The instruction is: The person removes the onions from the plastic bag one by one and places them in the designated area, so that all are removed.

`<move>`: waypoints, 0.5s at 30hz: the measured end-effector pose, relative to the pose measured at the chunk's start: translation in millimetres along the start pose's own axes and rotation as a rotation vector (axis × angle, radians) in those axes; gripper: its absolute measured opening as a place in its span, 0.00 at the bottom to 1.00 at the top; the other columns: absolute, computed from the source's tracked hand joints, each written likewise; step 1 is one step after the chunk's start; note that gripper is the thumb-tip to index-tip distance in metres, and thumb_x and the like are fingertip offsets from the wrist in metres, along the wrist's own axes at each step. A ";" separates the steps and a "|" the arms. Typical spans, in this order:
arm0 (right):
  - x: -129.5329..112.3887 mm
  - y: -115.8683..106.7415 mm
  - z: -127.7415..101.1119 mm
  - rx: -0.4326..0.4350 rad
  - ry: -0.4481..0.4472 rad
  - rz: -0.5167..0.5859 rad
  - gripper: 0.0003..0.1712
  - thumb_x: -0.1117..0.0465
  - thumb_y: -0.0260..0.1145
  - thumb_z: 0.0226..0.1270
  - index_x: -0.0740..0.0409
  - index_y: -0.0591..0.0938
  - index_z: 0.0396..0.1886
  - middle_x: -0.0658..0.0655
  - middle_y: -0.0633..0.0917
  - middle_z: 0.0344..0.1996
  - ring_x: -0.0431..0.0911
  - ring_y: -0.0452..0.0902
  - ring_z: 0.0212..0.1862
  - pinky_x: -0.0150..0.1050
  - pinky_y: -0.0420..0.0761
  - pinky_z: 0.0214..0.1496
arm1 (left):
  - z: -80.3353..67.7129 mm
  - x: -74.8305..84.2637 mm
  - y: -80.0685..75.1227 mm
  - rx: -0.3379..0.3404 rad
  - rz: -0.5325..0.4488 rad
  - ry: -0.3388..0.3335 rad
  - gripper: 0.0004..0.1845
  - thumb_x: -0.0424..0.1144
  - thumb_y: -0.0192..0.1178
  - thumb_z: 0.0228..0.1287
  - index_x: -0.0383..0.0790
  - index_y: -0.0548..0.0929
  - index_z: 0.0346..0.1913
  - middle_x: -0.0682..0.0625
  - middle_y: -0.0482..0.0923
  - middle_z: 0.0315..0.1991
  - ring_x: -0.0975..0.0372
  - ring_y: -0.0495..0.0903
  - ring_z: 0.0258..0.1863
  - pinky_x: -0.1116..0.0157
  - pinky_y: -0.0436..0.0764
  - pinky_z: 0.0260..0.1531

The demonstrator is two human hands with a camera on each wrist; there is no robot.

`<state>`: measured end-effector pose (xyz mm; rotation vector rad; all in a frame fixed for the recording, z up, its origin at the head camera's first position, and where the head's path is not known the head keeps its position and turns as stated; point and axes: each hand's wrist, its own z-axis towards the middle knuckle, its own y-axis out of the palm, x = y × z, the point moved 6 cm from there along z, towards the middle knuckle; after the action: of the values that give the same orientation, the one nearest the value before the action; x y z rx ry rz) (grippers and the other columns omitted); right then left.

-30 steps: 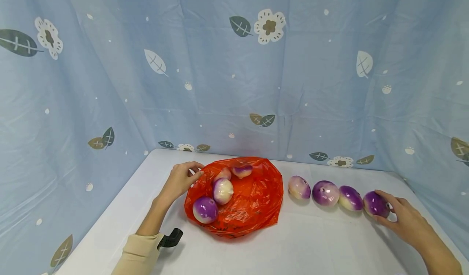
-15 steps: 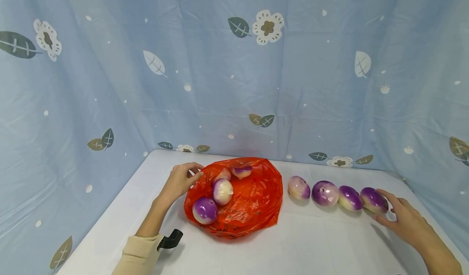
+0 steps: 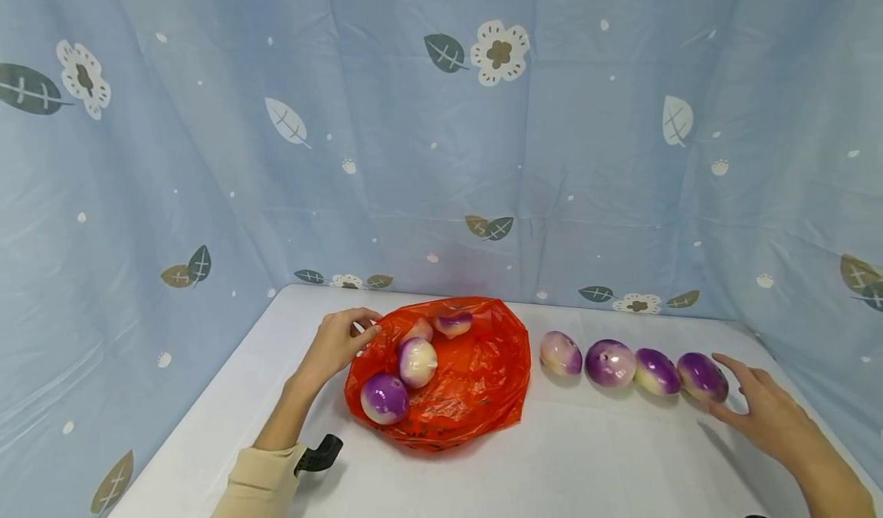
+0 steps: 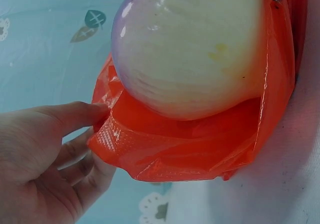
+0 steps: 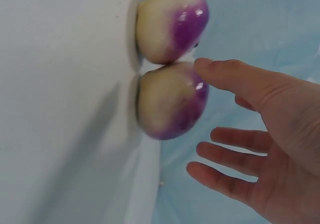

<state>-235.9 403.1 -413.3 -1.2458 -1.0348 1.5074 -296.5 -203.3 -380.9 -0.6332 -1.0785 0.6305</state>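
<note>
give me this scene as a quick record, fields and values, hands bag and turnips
surface: white table
left hand: pinches the rim of the crumpled orange plastic bag
in bag: four purple-and-white turnips, nearest one
right hand: fingers spread, beside the row's rightmost purple-and-white turnip, not gripping it
row on table: four turnips in a line right of the bag
backdrop: blue curtain with leaf and flower print

white table (image 3: 586,457) | blue leaf-print curtain (image 3: 428,158) | black clip, perhaps (image 3: 319,454)
</note>
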 end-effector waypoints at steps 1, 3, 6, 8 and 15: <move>-1.6 -2.4 -0.5 0.020 -0.009 0.003 0.50 0.48 0.73 0.58 0.64 0.56 0.70 0.84 0.69 0.47 0.76 0.75 0.39 0.67 0.77 0.29 | -0.1 0.1 0.1 -0.001 -0.002 0.002 0.09 0.38 0.64 0.65 0.42 0.86 0.46 0.48 0.84 0.32 0.65 0.76 0.22 0.73 0.79 0.22; -5.7 -6.9 -2.1 0.071 -0.028 0.012 0.51 0.47 0.73 0.58 0.64 0.56 0.71 0.84 0.68 0.48 0.78 0.73 0.40 0.70 0.76 0.30 | -0.4 0.1 0.4 -0.004 -0.008 0.001 0.09 0.38 0.64 0.65 0.42 0.86 0.46 0.48 0.84 0.32 0.65 0.77 0.22 0.72 0.80 0.22; -12.3 -12.8 -4.1 0.141 -0.038 0.011 0.51 0.44 0.72 0.59 0.63 0.57 0.72 0.83 0.69 0.49 0.80 0.71 0.43 0.73 0.74 0.34 | -0.8 -0.4 0.7 -0.008 -0.008 -0.009 0.09 0.38 0.64 0.65 0.42 0.86 0.47 0.48 0.84 0.32 0.64 0.78 0.22 0.73 0.80 0.22; -17.2 -15.9 -5.6 0.175 -0.049 0.009 0.51 0.44 0.72 0.58 0.63 0.58 0.71 0.83 0.69 0.50 0.79 0.69 0.46 0.75 0.72 0.38 | -0.9 -1.0 0.8 -0.010 -0.004 -0.017 0.10 0.38 0.64 0.65 0.42 0.86 0.47 0.47 0.84 0.33 0.64 0.78 0.22 0.73 0.80 0.23; -30.2 -23.7 -7.9 0.174 -0.061 0.015 0.51 0.44 0.73 0.58 0.61 0.59 0.72 0.82 0.69 0.52 0.78 0.67 0.50 0.77 0.69 0.43 | 0.3 -0.9 1.1 -0.014 0.000 -0.019 0.10 0.38 0.65 0.65 0.41 0.86 0.48 0.47 0.85 0.34 0.64 0.78 0.23 0.73 0.80 0.23</move>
<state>-222.4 380.3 -384.5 -1.0938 -0.9136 1.6191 -297.2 -203.1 -382.2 -0.6404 -1.1015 0.6308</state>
